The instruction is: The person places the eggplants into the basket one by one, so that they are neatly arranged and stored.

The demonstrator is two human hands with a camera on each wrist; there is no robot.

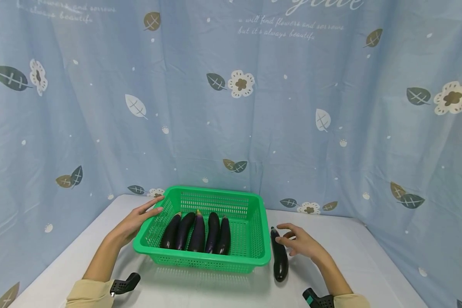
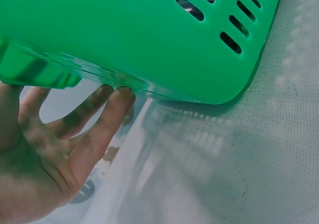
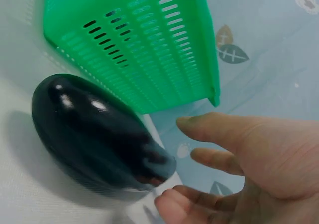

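Note:
A green plastic basket (image 1: 200, 265) with slotted walls stands on the table, and several dark purple eggplants (image 1: 197, 233) lie side by side in its left part. My left hand (image 1: 132, 222) holds the basket's left rim. Its thumb side reaches over the rim, while other fingertips (image 2: 122, 94) touch the outer wall from below. To the right of the basket a single eggplant (image 1: 280, 261) lies on the tabletop, its stem end pointing away from me. Around that stem end hovers my right hand (image 1: 298, 241), thumb and fingers spread apart; in the right wrist view nothing is gripped.
The table (image 1: 200, 295) has a white cover. Behind it and along both sides hangs a blue curtain (image 1: 192, 141) printed with leaves and flowers, close to the basket's far wall.

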